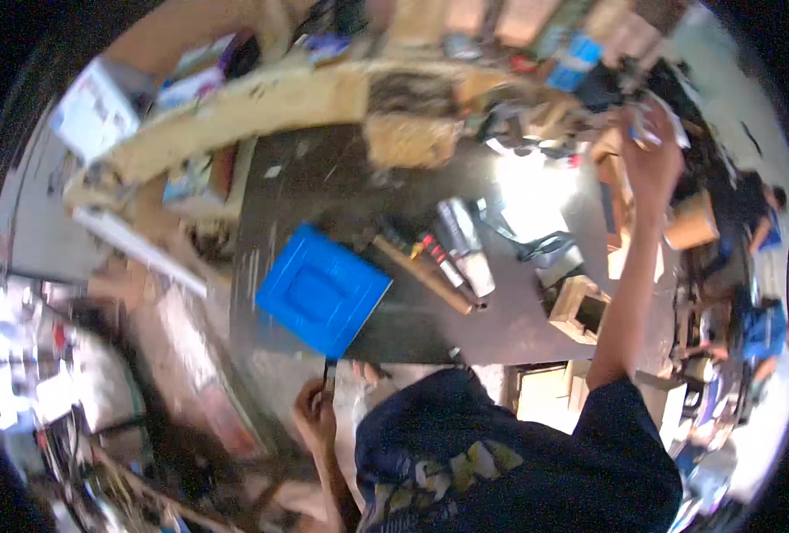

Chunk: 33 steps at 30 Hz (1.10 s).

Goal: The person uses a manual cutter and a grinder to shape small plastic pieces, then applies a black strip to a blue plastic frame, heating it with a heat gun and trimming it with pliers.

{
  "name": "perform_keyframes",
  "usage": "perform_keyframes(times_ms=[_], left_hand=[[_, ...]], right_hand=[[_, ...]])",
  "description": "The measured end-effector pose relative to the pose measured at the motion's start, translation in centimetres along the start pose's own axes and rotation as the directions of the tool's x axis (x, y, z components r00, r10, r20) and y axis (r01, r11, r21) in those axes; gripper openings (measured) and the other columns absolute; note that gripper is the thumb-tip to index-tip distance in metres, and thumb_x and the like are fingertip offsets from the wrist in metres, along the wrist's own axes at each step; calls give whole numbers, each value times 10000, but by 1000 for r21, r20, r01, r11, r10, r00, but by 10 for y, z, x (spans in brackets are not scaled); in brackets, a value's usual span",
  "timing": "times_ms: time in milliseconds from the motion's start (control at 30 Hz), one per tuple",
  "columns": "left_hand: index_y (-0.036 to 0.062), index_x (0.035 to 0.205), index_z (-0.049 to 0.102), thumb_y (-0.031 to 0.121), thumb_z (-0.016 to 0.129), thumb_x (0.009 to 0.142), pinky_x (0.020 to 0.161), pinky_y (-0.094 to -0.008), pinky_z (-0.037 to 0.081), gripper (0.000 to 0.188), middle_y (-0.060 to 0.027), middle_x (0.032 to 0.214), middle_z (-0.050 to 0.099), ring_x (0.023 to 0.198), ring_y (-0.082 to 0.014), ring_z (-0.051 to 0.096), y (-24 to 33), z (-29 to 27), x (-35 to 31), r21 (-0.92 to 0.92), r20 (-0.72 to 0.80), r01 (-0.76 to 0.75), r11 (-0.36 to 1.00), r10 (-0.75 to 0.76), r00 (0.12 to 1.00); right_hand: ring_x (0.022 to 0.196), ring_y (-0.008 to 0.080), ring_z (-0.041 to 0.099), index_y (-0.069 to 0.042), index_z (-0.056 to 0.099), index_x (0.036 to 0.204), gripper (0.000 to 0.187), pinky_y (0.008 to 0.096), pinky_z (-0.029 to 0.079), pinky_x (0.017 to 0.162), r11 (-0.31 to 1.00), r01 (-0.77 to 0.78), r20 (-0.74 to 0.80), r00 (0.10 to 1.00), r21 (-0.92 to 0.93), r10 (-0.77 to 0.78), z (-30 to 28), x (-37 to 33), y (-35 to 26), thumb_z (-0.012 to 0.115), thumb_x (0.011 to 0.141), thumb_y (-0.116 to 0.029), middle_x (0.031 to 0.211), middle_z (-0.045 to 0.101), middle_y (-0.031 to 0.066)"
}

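Note:
My left hand is closed around a thin dark handle-like piece at the table's near edge. That piece stands upright just below the corner of a flat blue tray or lid with a recessed middle. Far to the right, my right hand is stretched out over the cluttered back corner. A whitish object lies at its fingers; blur hides whether they grip it. Between my arms, a wooden stick, a red and black tool and a greyish cylindrical tool lie on the dark table.
A small open wooden frame sits at the table's right, near a bright glare. A wooden block stands at the back, before a curved pale wooden beam. Other people are at far right. A long plank leans at left.

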State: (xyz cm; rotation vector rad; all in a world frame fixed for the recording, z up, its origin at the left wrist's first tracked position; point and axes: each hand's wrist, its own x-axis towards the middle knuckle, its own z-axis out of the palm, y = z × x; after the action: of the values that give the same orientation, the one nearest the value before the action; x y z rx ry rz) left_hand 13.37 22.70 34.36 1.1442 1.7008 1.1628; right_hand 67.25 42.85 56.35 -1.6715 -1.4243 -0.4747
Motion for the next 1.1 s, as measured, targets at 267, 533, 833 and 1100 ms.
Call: perform_keyframes(times_ms=[267, 533, 833, 1100], left_hand=[[-11, 997, 743, -26, 688, 864, 746, -305, 535, 145, -115, 967, 733, 881, -169, 665, 13, 54, 79, 177, -5, -117, 977, 120, 993], [61, 951, 775, 52, 756, 808, 850, -377, 512, 144, -115, 908, 740, 918, -285, 671, -20, 62, 113, 337, 5, -310, 889, 327, 945], [120, 933, 789, 41, 765, 746, 811, -363, 466, 204, -49, 882, 736, 896, -233, 630, -42, 69, 121, 477, 187, -458, 750, 422, 887], [102, 952, 766, 0, 735, 735, 828, -383, 461, 242, -40, 832, 711, 929, -230, 648, -51, 63, 131, 489, 237, -540, 685, 491, 838]], right_hand=[[994, 333, 662, -94, 671, 1179, 369, 404, 550, 869, 981, -156, 664, 747, 112, 43, 82, -173, -44, 664, 817, -22, 1107, 679, 125], [1403, 362, 356, -156, 642, 1269, 655, 445, 361, 1160, 854, 402, 893, 160, 330, -420, 140, -177, -16, 521, 716, 173, 1553, 359, 101], [1413, 298, 389, -155, 472, 1288, 678, 519, 299, 1145, 523, 760, 747, 75, 386, -660, 192, -192, 51, 675, 667, 27, 1546, 408, 80], [1326, 340, 481, -73, 516, 1317, 755, 501, 298, 1113, 845, 489, 652, 573, 214, -497, 138, -199, 34, 782, 612, -118, 1382, 563, 154]])
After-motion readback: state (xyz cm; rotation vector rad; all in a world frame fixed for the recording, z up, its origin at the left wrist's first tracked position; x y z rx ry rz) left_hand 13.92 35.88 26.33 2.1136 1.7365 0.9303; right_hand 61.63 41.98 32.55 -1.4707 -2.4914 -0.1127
